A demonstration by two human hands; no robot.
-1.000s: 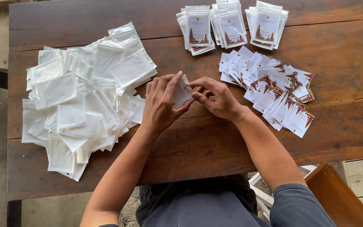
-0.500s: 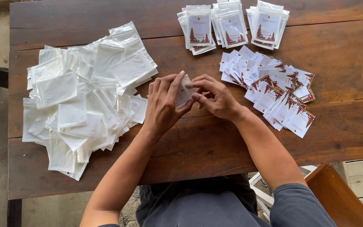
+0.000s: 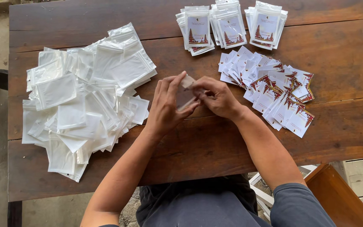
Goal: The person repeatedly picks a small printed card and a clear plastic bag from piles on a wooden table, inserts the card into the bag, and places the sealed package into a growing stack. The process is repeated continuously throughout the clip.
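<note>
My left hand (image 3: 167, 105) and my right hand (image 3: 217, 97) meet over the middle of a dark wooden table (image 3: 190, 143). Between them they hold one small clear plastic pouch (image 3: 185, 90), tilted up on edge. My left fingers lie along its left side; my right fingertips pinch its top right. What is inside the pouch is hidden by my fingers. A big loose heap of empty clear pouches (image 3: 80, 96) lies to the left. A fanned spread of white printed cards (image 3: 274, 90) lies just right of my right hand.
Three neat stacks of filled pouches with cards inside (image 3: 231, 26) stand along the far edge of the table. A brown wooden chair corner (image 3: 337, 197) shows at the lower right, and pale paving lies beyond the table's left side.
Both hands stay in the same spot. The pouch has tipped a little more upright, and my right fingers have shifted along its top edge.
</note>
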